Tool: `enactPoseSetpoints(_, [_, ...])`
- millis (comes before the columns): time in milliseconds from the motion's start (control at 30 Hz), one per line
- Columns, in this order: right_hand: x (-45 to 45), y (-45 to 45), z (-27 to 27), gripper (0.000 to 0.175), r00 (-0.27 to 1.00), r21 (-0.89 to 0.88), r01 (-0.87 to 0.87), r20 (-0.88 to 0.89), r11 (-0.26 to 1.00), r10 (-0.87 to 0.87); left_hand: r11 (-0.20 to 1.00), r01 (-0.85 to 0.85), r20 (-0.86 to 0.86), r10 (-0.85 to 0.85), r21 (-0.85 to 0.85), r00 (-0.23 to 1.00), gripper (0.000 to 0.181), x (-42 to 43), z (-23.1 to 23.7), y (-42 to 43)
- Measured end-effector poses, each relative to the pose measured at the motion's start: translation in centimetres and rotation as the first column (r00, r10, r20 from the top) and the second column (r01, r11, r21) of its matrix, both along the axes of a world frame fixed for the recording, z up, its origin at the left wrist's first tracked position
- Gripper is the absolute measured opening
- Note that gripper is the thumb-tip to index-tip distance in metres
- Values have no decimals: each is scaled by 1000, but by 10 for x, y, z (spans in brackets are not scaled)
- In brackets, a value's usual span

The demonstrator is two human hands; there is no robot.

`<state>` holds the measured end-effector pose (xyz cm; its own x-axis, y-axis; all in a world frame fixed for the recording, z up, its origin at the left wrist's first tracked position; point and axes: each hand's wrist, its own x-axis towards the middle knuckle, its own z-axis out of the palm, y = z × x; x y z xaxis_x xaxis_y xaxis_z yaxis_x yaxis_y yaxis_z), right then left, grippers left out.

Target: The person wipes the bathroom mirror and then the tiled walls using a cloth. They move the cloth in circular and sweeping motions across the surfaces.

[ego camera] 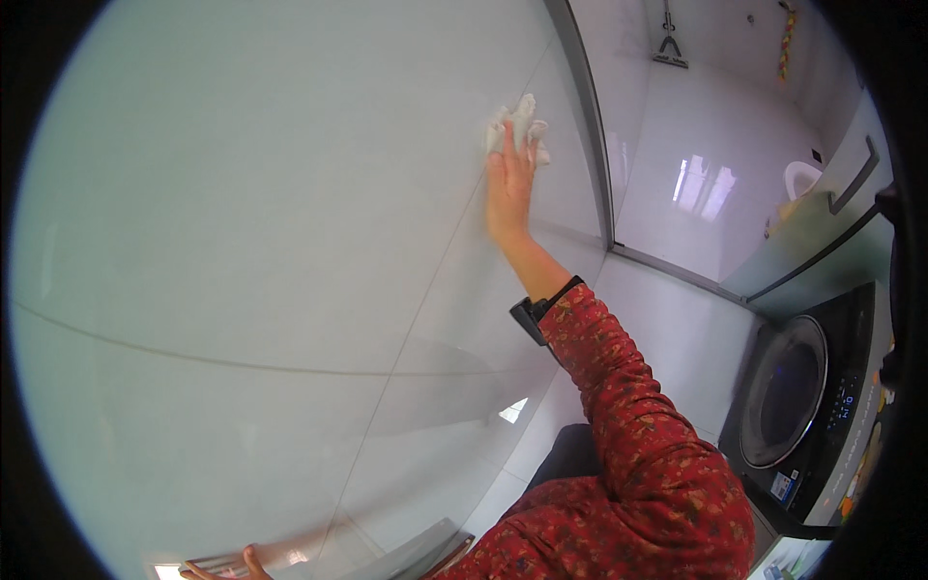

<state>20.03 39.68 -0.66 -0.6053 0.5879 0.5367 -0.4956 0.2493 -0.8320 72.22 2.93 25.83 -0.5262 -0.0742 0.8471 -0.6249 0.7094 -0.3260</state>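
Observation:
My right hand (pixel 512 185) presses a crumpled white cloth (pixel 523 116) against the glossy white tiled wall (pixel 254 217). The cloth lies across a grout line, a little left of a grey metal door frame (pixel 591 109). A black band with a small dark device (pixel 531 319) is strapped at my right wrist, by the cuff of a red floral sleeve (pixel 623 362). At the lower left rim, part of my left hand (pixel 235 569) shows with its fingers apart, close to the tiles. It holds nothing that I can see, and the picture's edge cuts off its palm.
A front-loading washing machine (pixel 783 391) with a lit display stands on the right. Beyond the frame are a glass door with a grey handle (pixel 855 177), a partly hidden white toilet (pixel 801 177) and a hanging mop (pixel 670 54). White floor tiles (pixel 652 312) lie between.

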Motion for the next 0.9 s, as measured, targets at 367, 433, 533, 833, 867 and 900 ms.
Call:
enactPoseSetpoints(367, [11, -14, -210, 68, 417, -832, 470, 505, 297, 755, 997, -69, 26, 69, 15, 997, 125, -2, -5, 5])
enactPoseSetpoints(433, [-26, 31, -163, 75, 619, -932, 196, 358, 305, 699, 996, -76, 26, 75, 53, 997, 125, -2, -5, 6])
enactPoseSetpoints(533, [-118, 109, -42, 75, 674, -667, -168, 460, 726, 578, 996, -76, 49, 74, 37, 996, 126, -2, -5, 8])
enactPoseSetpoints(833, [-213, 175, 92, 59, 995, 198, 56, -93, 979, -38, 995, -98, 109, 98, -3, 989, 125, -5, 2, 17])
enactPoseSetpoints(867, [-217, 176, 71, 58, 990, 250, 134, 15, 959, -142, 995, -96, 127, 99, -31, 987, 125, -6, 3, 19])
enactPoseSetpoints(900, [-216, 177, 39, 61, 985, 178, 114, 110, 977, -135, 995, -102, 116, 102, -10, 988, 125, -6, 4, 19])
